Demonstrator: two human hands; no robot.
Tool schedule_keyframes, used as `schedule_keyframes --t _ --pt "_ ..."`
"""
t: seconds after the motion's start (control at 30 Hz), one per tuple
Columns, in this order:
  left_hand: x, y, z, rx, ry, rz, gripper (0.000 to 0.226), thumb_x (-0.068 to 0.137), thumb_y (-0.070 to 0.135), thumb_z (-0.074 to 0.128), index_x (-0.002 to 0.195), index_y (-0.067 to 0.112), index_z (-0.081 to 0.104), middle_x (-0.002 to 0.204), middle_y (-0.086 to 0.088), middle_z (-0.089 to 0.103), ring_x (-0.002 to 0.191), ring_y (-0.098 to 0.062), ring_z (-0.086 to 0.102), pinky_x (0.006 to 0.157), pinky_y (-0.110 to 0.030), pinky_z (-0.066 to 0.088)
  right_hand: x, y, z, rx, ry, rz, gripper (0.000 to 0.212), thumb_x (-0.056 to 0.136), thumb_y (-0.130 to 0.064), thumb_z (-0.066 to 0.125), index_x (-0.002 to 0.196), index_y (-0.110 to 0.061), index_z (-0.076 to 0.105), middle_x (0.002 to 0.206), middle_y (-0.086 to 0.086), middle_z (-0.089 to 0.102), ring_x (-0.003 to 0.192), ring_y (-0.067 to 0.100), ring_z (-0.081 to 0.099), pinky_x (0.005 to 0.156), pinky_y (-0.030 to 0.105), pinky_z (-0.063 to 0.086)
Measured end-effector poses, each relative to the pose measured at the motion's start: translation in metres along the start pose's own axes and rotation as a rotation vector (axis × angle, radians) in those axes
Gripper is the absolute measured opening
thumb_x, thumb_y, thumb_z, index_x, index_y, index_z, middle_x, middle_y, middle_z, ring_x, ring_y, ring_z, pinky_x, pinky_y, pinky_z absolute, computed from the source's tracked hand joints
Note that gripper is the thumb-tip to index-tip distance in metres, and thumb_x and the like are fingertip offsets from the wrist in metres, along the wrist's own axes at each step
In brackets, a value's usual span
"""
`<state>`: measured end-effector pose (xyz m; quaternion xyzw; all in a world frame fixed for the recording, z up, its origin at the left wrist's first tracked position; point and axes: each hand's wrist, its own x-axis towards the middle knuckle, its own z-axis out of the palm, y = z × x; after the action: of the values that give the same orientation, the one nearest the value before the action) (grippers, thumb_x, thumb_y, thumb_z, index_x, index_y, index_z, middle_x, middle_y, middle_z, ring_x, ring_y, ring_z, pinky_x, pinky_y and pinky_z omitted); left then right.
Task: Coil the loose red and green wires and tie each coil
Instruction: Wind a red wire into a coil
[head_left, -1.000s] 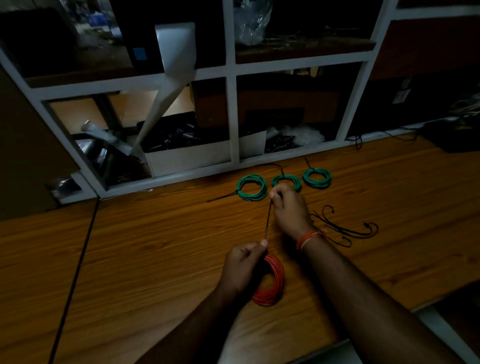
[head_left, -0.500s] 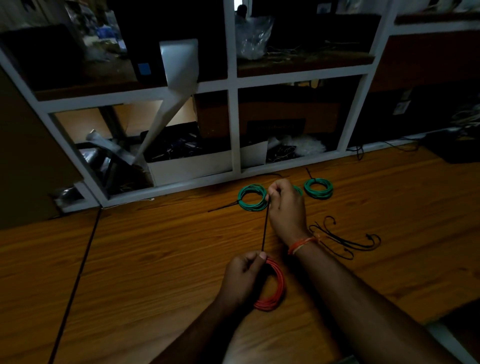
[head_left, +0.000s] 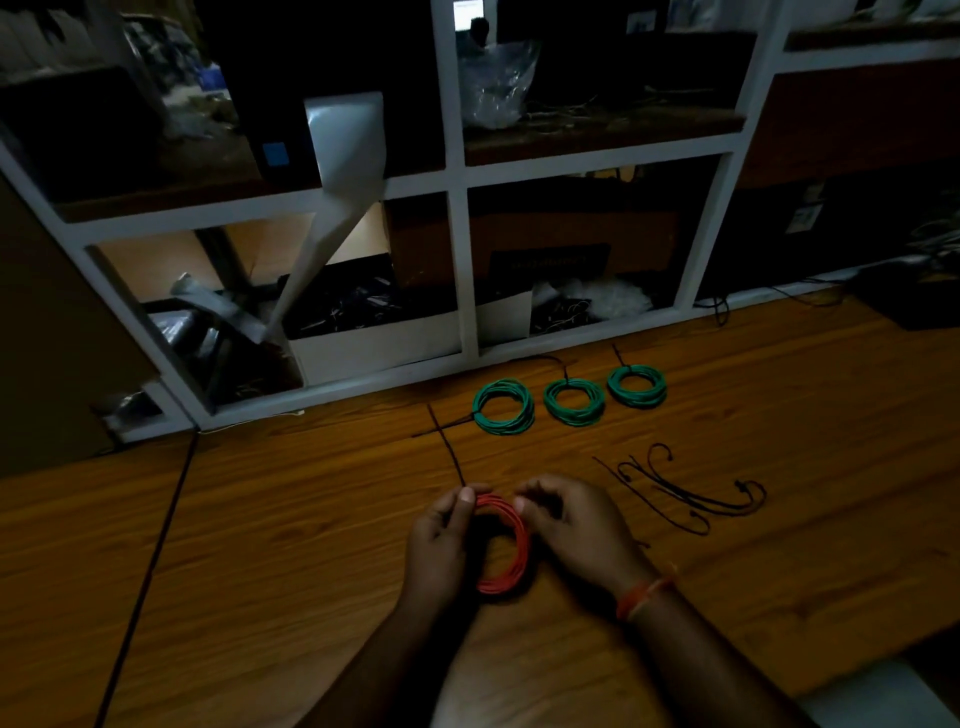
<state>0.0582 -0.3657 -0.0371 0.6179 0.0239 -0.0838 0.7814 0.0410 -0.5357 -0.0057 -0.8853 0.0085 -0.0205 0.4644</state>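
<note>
Dim workshop, glossy wood-grain desk (head_left: 311, 545) in front of white-framed cubby shelves (head_left: 457, 260) stuffed with boxes and bags. Red round coil of thin insulated wire (head_left: 511, 566) sits at desk centre, held up between both hands. Left hand (head_left: 441, 535) grips the coil's left side, thumb and fingers pinching the top where a thin black tie strip (head_left: 448, 452) comes out and runs away across the desk. Right hand (head_left: 571, 525) has fingers curled on the coil's upper right rim. Three green wire coils (head_left: 571, 402) lie in a row near the shelf, each apparently tied with a black strip, its tail sticking out. Loose black ties (head_left: 680, 493) lie curled well right of the hands.

Step in hand, judging: tying the red coil. Next likely calls for cinching the strip snug without letting the springy loops fan out. Wire looks smooth, stiff-ish; ties thin and flexible.
</note>
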Motion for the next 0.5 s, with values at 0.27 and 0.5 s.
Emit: schedule_keyframes --t 0.27,0.5 --pt "0.029 0.037 -0.024 0.135 0.067 0.021 0.029 0.106 0.031 0.049 0.117 0.015 0.07 0.103 -0.007 0.076 0.097 -0.023 0.073 0.077 -0.035 0.058 0.023 -0.012 0.032 0.51 -0.042 0.132 0.028 0.094 -0.031 0.071 0.121 -0.023 0.072 0.105 -0.003 0.077 0.095 0.01 0.074 0.083 0.035 0.063" --pt "0.088 0.063 -0.042 0.349 0.024 0.015 0.027 0.108 0.028 0.042 0.131 0.029 0.056 0.114 0.007 0.066 0.105 -0.011 0.065 0.084 -0.034 0.059 0.098 -0.027 0.058 0.33 0.094 0.112 0.03 0.092 -0.021 0.073 0.121 -0.016 0.073 0.105 -0.005 0.076 0.094 0.004 0.071 0.087 0.031 0.06"
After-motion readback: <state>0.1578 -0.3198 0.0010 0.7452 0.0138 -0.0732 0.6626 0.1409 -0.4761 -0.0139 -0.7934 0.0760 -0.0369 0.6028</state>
